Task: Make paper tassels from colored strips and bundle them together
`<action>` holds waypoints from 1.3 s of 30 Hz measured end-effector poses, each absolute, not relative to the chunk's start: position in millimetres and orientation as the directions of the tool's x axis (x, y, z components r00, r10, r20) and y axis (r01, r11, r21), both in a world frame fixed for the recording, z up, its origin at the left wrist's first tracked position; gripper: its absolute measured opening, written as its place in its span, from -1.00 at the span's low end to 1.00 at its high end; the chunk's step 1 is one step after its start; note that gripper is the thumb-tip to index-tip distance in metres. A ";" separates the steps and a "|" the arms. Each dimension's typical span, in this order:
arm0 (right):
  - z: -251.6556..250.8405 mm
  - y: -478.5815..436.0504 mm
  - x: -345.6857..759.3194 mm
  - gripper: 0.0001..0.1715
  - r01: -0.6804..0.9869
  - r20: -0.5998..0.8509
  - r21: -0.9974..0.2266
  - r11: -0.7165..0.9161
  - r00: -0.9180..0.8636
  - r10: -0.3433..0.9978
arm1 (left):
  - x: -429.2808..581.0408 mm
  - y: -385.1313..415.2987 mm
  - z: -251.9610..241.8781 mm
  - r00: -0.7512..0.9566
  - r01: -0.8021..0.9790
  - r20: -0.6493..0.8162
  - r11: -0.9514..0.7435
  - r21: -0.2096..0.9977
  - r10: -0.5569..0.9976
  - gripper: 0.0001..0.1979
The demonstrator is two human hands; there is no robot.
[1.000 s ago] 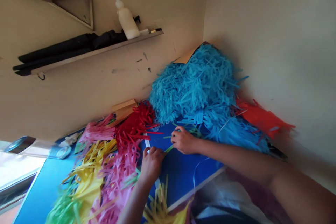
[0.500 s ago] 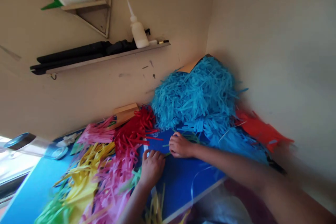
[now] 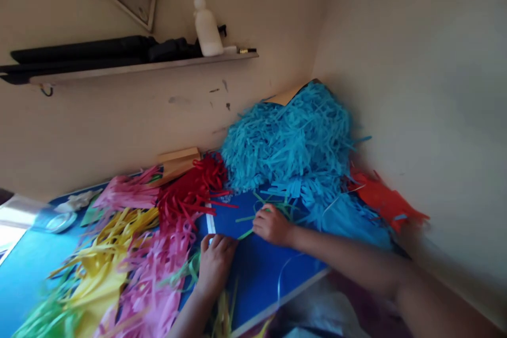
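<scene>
1. the smooth, bright blue bench (image 3: 293, 259), set in the corner of two walls, carries everything below; its surface is bare around the hands.
2. a big, shaggy heap of sky-blue paper strips (image 3: 293, 137) stands at the back; being so full, it looks like a finished part.
3. a long, pink fringed-paper bundle (image 3: 154, 274) lies to the left of the left hand, with a yellow fringed-paper piece (image 3: 99, 288) just beyond it; both are already slit into strips.
4. a dark red fringed-paper bundle (image 3: 190, 190) lies against the heap's left side, and a flat orange-red paper piece (image 3: 384, 198) at its right; the red one is plainly cut into fringe.
5. the left hand (image 3: 216, 261) is low over the bench, fingers curled and pinching one end of a thin, light green paper strip (image 3: 245, 234).
6. the right hand (image 3: 273, 224) is curled inward, pinching the strip's other end; its fingertips are partly hidden.
7. that strip, smallest of all, runs straight between the hands, just above or on the bench; i judge its handling unfinished, while how much remains cannot be told.
</scene>
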State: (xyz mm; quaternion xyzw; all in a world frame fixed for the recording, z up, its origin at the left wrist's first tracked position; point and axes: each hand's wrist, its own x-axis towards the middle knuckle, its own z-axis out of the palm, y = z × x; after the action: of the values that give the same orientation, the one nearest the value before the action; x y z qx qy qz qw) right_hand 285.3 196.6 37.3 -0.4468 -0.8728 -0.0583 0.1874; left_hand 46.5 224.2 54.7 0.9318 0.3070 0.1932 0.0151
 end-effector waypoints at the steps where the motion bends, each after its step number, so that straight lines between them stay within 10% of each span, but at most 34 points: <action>1: 35.3 195.8 291.7 -0.74 0.803 0.382 -0.103 0.588 -0.513 0.768 | 42.8 223.5 53.1 0.736 0.571 0.336 -0.805 0.161 0.588 -0.74; 15: 38.6 209.3 309.7 -0.93 0.852 0.118 -0.452 0.265 -0.237 0.964 | 34.3 227.4 34.3 0.566 0.717 0.204 -0.599 0.357 0.799 -0.79; 24: 65.6 218.3 294.9 -0.95 0.919 -0.024 -0.358 0.166 -0.187 0.982 | 56.5 224.8 69.3 0.642 0.742 0.106 -0.650 0.162 0.759 -0.82; 32: 63.4 207.1 276.1 -0.75 0.731 0.157 -0.077 0.678 -0.663 0.732 | 64.8 221.7 71.5 0.799 0.581 0.165 -0.813 0.035 0.578 -0.66; 39: 69.9 222.1 263.2 -0.81 0.728 0.150 -0.026 0.685 -0.675 0.723 | 71.3 228.6 58.1 0.782 0.559 0.359 -0.828 -0.043 0.509 -0.75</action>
State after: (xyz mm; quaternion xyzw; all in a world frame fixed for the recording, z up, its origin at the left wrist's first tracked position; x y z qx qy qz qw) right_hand 263.2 222.1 69.9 -0.3964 -0.9149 -0.0181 0.0740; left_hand 71.3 228.6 58.1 0.9411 0.2837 0.1685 -0.0737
